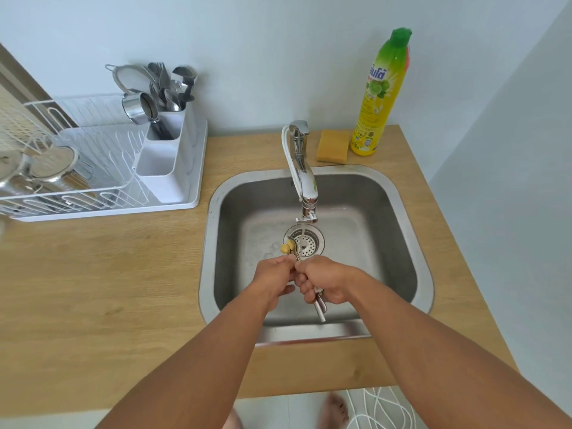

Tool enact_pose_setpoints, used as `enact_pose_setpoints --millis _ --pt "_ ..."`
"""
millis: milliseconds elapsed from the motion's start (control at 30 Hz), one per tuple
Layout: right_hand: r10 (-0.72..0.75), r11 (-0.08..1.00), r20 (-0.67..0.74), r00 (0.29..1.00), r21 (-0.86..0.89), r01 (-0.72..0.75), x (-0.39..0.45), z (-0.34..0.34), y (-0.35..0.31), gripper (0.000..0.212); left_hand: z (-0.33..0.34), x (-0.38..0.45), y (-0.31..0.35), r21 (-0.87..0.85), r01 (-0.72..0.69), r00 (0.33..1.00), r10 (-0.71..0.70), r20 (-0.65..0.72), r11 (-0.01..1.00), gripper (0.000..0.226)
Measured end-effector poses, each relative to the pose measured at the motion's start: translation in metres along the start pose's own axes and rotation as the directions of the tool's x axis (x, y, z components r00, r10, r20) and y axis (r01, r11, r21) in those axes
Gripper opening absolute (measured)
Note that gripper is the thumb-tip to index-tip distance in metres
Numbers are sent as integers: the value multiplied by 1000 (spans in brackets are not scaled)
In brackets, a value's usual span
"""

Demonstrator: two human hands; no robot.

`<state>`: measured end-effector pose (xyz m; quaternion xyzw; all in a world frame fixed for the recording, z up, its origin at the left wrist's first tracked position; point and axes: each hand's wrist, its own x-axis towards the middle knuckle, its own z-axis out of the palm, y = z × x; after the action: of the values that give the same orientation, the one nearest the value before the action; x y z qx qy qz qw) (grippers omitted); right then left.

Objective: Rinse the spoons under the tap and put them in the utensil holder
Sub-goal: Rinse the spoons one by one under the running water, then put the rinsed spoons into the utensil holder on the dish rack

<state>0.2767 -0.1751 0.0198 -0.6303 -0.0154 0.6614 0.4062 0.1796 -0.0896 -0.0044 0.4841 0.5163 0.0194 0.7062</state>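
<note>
At the worktop's (102, 274) far left edge, a white dish rack (93, 168), its utensil holder (168, 156) on the right side, cutlery crowding the far compartment. Bare wood between rack and steel sink (399, 230). Over the basin, left hand (274, 278) pinching the spoons (295, 250) near their bowls, under the running tap (301, 168); right hand (329, 281) clenched round their handles. At the far right edge, sponge (332, 146) beside dish soap bottle (382, 94).

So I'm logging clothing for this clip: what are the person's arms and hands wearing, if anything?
Nothing shows. Both forearms are bare all the way to the bottom frame edge, with no sleeves in view. The left hand and right hand have no gloves, and no watch or bracelet shows at either wrist. Rings cannot be ruled out, as the fingers are partly hidden.
</note>
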Motion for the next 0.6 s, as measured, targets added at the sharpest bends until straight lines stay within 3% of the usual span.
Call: enact_pose_setpoints --millis 100,267,400,600 --pt "-94 993 39 995 -62 97 -4 16 -6 27 -14 -5 5 -150 -11 1000 11 -3 989 19" --pt "-256 926 126 958 -254 280 -12 42 -21 31 -49 -15 15 -244 -106 993 117 30 964 21" --pt "-448 682 161 879 -574 453 -11 62 -31 38 -76 -24 25 -245 -219 974 224 -7 944 26" --pt "-547 459 225 807 -725 513 -5 80 -45 39 -104 -37 46 -225 -313 950 298 -97 923 30"
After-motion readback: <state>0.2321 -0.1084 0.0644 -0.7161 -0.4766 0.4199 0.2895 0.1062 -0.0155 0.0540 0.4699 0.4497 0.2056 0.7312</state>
